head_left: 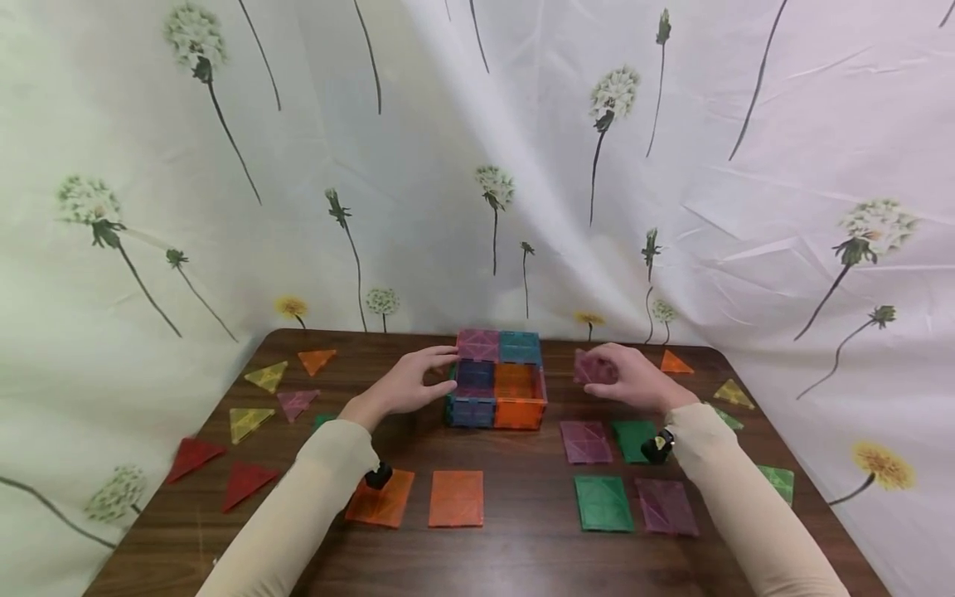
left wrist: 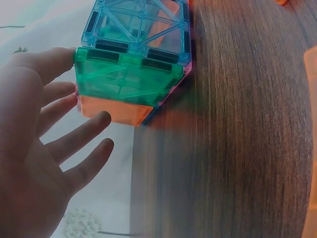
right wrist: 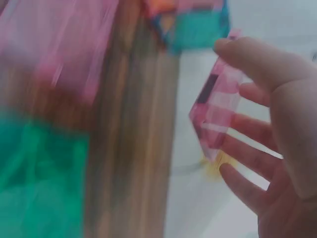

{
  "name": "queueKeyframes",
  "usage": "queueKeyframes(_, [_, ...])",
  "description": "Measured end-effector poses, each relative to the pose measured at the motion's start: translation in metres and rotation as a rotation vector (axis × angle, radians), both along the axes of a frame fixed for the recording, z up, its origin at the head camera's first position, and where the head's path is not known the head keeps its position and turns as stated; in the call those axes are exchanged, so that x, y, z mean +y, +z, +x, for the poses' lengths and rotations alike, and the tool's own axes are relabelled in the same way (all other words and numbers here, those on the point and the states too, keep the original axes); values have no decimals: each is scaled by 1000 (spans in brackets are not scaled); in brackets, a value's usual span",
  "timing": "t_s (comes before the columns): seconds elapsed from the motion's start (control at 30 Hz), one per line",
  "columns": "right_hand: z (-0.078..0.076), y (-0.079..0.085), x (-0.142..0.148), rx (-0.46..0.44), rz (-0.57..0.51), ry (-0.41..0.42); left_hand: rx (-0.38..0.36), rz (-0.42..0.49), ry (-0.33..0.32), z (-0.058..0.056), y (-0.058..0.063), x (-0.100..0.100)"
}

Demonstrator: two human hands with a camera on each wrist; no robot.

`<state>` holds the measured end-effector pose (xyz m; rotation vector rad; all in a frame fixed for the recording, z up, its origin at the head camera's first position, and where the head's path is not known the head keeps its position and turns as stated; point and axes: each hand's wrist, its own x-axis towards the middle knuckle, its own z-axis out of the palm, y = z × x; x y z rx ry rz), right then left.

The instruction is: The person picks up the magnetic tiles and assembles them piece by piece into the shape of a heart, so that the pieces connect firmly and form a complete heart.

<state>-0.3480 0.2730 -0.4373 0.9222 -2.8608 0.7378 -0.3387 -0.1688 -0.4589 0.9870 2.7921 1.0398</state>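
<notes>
A box of translucent magnetic tiles stands near the back middle of the table, with orange, blue, purple and teal panels. Along its left side is my left hand, fingers spread and loosely bent; in the left wrist view that hand has a fingertip at the corner of the green side tile. To the right of the box, my right hand pinches a pink-purple magnetic tile. The right wrist view shows this tile raised on edge between thumb and fingers, slightly blurred.
Square tiles lie in front: orange, green and purple. Triangular tiles, among them red and yellow, lie at the left; more lie at the right, including an orange triangle. A floral cloth hangs behind the table.
</notes>
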Motion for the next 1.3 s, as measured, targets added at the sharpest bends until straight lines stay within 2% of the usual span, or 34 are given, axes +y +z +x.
queueKeyframes(0.1, [5, 8, -28, -9, -21, 58, -1, 6, -4, 0, -2, -1])
queueKeyframes(0.2, [10, 13, -54, -21, 9, 119, 2, 6, -8, 0, -3, -1])
queueKeyframes(0.3, [11, 13, -73, -6, 63, 172, 6, 11, -6, 1, -3, -1])
queueKeyframes(0.43, [10, 7, -86, 34, 135, 192, 1, 25, -4, 2, -6, 0])
queueKeyframes(0.57, [8, 0, -90, 59, 161, 207, -3, 27, -1, 2, -9, 0])
queueKeyframes(0.83, [3, -7, -88, 92, 67, 248, 6, 36, 0, 1, -8, -1])
queueKeyframes(1.13, [-1, -16, -85, 43, -71, 164, -4, 39, 9, 0, -6, 0])
queueKeyframes(1.3, [-1, -18, -84, 17, -73, 136, -11, 30, 17, 4, -6, -2])
